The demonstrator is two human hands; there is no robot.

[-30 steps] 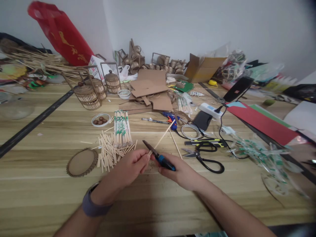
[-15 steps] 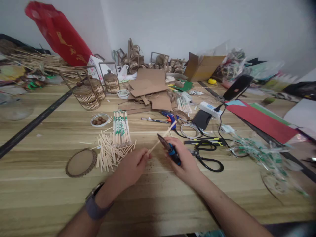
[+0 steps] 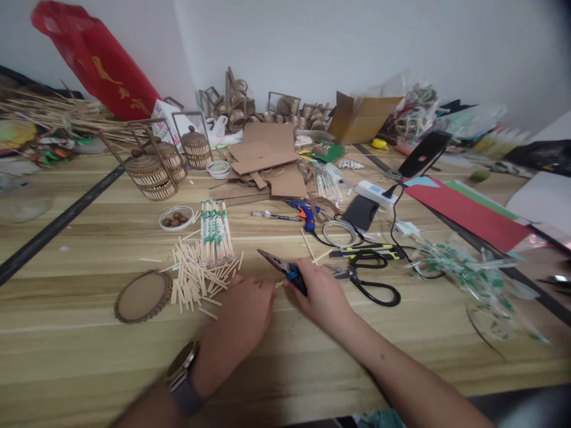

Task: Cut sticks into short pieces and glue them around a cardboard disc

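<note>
My right hand (image 3: 319,291) is wrapped round pliers (image 3: 279,264) with blue-and-black handles, their pointed jaws aimed left. My left hand (image 3: 250,309) is turned palm down beside it, fingers closed and mostly hidden. A short pale end of a wooden stick (image 3: 279,284) shows between the two hands, by my left thumb. Left of my left hand is a loose pile of short cut sticks (image 3: 191,279). Wrapped chopsticks (image 3: 215,232) lie just behind that pile. A round cardboard disc with a ridged rim (image 3: 143,296) rests farther left.
Black-handled scissors (image 3: 372,285) and a yellow-black utility knife (image 3: 368,252) lie right of my right hand. Behind are a blue glue gun (image 3: 307,215), a pen (image 3: 276,216), a phone (image 3: 361,212) and cardboard sheets (image 3: 263,154). Small lidded baskets (image 3: 151,175) stand back left; crumpled wrappers (image 3: 468,267) lie right.
My left hand has rolled palm down. The long stick that stuck out past the pliers no longer shows; only a short end does. The pliers have swung left and lower.
</note>
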